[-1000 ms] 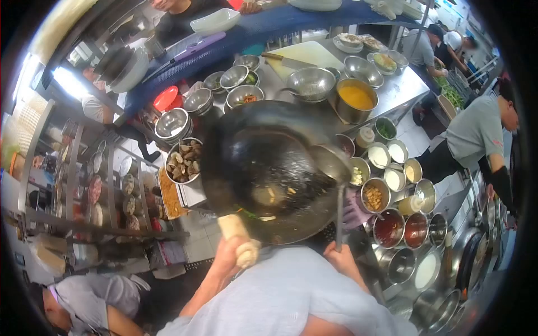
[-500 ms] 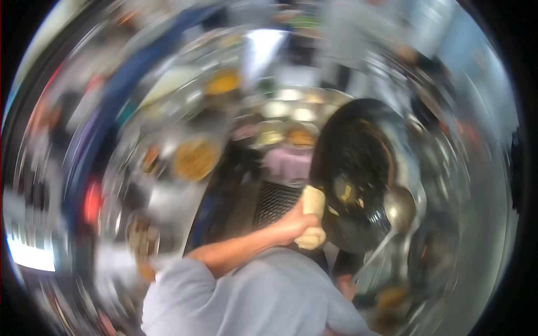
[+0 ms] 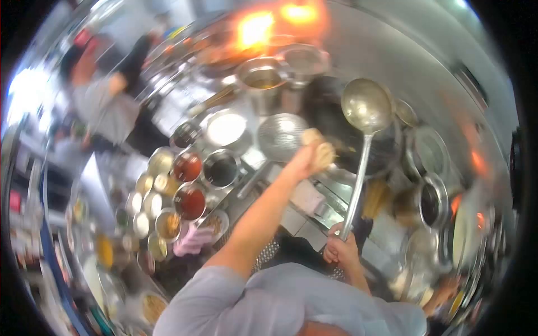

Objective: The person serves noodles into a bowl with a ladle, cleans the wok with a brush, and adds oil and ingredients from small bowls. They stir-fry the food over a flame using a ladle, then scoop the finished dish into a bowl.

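Observation:
My left hand point(image 3: 307, 159) grips a folded beige cloth point(image 3: 323, 155) beside the near left rim of a dark wok point(image 3: 335, 115). Whether the cloth touches the wok is blurred. Lower right, my right hand point(image 3: 341, 246) is closed round the handle end of a long metal ladle point(image 3: 360, 179). Its round bowl point(image 3: 367, 105) is raised over the wok's right part. A perforated metal strainer point(image 3: 282, 136) lies just left of the cloth.
Flames point(image 3: 256, 31) burn at the back, behind a metal pot point(image 3: 261, 81). Bowls of red sauce point(image 3: 189, 201) and other seasonings stand left, near a pink cloth point(image 3: 193, 239). A metal pot point(image 3: 430, 201) stands right. Another person point(image 3: 106, 106) is at the upper left.
The view has swung round toward the flames and sharpened. The ladle, earlier resting at the wok with its handle low, is now raised in my right hand. My left hand still holds the cloth.

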